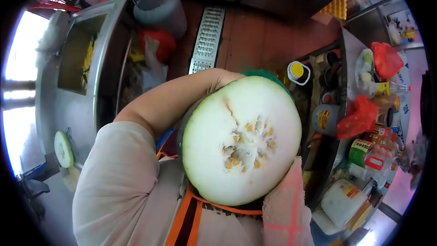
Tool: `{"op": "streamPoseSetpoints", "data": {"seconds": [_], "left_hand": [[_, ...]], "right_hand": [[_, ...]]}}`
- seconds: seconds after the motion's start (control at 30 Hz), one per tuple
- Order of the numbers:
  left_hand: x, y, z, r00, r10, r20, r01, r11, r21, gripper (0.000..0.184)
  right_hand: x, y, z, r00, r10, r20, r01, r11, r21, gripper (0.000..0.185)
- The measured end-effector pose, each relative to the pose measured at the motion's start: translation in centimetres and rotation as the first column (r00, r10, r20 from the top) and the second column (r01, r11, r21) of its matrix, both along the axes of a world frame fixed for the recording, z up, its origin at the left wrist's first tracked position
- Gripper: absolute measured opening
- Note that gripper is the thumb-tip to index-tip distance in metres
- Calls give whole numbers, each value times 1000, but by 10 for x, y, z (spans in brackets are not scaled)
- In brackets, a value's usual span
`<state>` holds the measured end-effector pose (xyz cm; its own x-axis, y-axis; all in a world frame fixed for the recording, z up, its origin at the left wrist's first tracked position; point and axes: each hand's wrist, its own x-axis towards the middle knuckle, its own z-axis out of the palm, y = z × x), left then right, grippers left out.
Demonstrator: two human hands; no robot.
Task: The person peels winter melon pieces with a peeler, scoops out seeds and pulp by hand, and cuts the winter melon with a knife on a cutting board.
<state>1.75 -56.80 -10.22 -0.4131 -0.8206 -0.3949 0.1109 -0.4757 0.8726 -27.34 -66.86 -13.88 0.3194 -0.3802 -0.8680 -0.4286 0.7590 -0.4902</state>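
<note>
Winter melon (242, 141), cut face toward the camera; left hand (230, 77) at its far edge, mostly hidden, can't tell if spread; right hand out of sight, pink checked cloth (285, 205) against the melon's near-right edge. Cutting across looks done; seeds (234, 160) and pith (248, 146) remain inside. Smaller melon piece (63, 149) well left of it, cluttered worktop (353, 48) right. Melon's underside hidden; green item (268, 75) behind it unclear.
</note>
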Motion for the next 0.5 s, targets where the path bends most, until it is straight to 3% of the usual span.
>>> {"op": "streamPoseSetpoints", "data": {"seconds": [0.13,0.23,0.33,0.5], "left_hand": [[7,0,47,998,15,55,-10,996,-85,36],[3,9,127,990,76,115,-62,992,-113,32],[3,12,161,978,126,168,-104,985,-136,34],[7,12,185,974,166,157,-121,958,-258,41]], "right_hand": [[-22,-3,36,951,-303,56,308,941,-139,51],[-70,-31,-23,759,-597,259,628,776,-53,51],[-85,-40,12,889,-367,273,426,881,-204,53],[-105,-62,9,794,-437,423,523,846,-106,53]]}}
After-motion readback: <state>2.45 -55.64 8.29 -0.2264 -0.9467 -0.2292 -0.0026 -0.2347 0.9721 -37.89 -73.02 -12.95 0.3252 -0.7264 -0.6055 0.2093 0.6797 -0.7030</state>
